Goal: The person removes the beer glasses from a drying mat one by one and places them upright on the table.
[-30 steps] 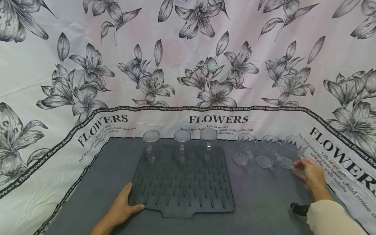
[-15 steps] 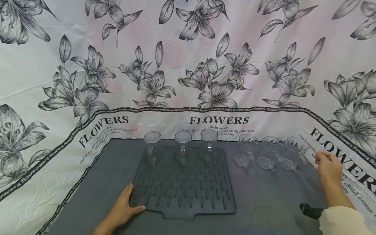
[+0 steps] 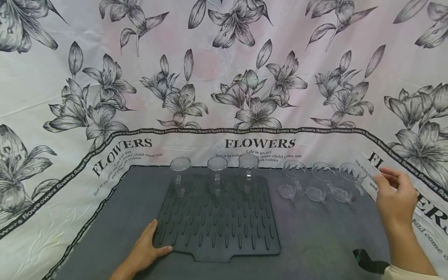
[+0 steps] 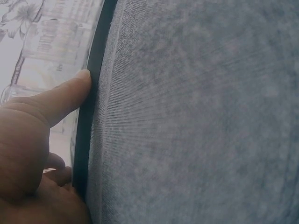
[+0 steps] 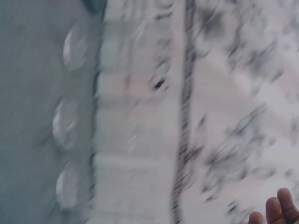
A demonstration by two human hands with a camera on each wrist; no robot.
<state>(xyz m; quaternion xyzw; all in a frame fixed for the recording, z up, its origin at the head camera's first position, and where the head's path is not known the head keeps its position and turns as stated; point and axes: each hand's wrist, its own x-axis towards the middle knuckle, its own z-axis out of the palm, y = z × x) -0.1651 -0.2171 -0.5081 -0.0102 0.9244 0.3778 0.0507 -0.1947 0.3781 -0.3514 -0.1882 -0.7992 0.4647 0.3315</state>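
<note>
My left hand (image 3: 142,249) lies at the front left corner of a dark ridged drying mat (image 3: 224,229), thumb along its front edge and fingers by its left side. In the left wrist view, the straight thumb (image 4: 70,95) touches the mat's edge. Three clear mugs, a left one (image 3: 181,177), a middle one (image 3: 217,177) and a right one (image 3: 248,173), stand upside down along the mat's back. Right of the mat are three upright clear mugs: one (image 3: 292,179), another (image 3: 319,181) and the rightmost (image 3: 350,182). Beside that last mug, my right hand (image 3: 397,194) hovers with loosely bent fingers, holding nothing.
A grey cloth-like tabletop (image 3: 315,237) carries everything. Behind it and at both sides hangs a white curtain (image 3: 210,97) printed with flowers and lettering. A black strap (image 3: 371,263) hangs at the right wrist.
My right hand has let go of the rightmost mug and drawn away to the right and up. My left hand and the mat have kept their place.
</note>
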